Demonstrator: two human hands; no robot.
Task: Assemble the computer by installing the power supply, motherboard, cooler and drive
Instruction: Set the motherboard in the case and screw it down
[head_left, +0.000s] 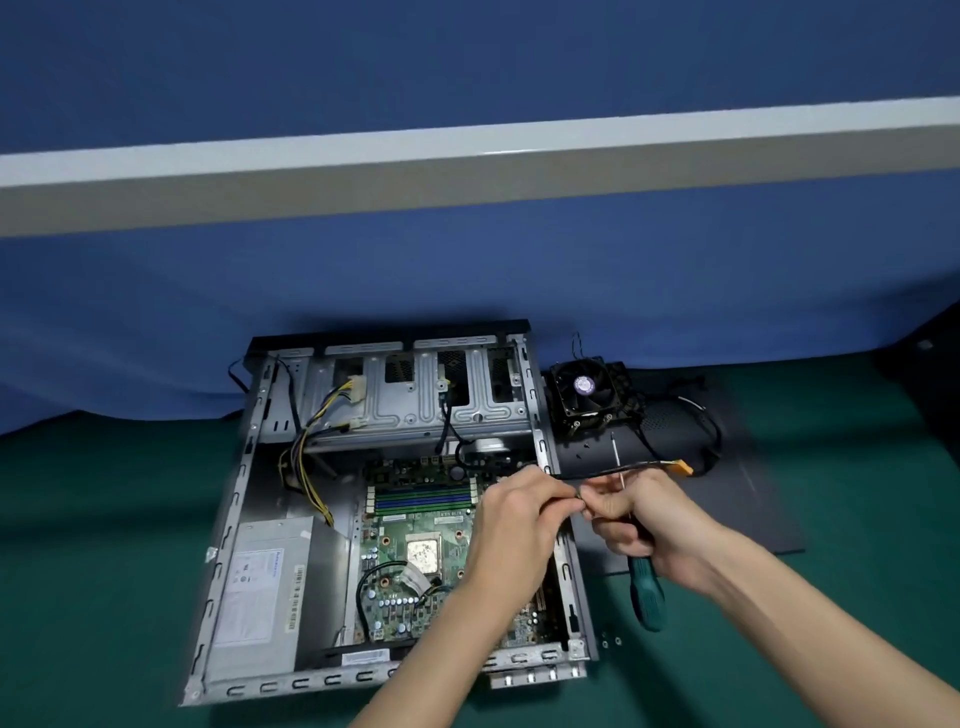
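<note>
The open computer case lies flat on the green mat. Inside it, the grey power supply sits at the near left and the green motherboard lies to its right. The cooler, a black fan on a heatsink, rests outside the case on a dark panel. My right hand grips a screwdriver with a green and black handle, shaft pointing up. My left hand pinches something small against my right fingertips, over the case's right wall. What it pinches is too small to tell.
The dark side panel lies right of the case, with a black cable and an orange connector on it. Yellow and black power cables hang inside the case. Small screws lie near the front right corner. A blue partition stands behind.
</note>
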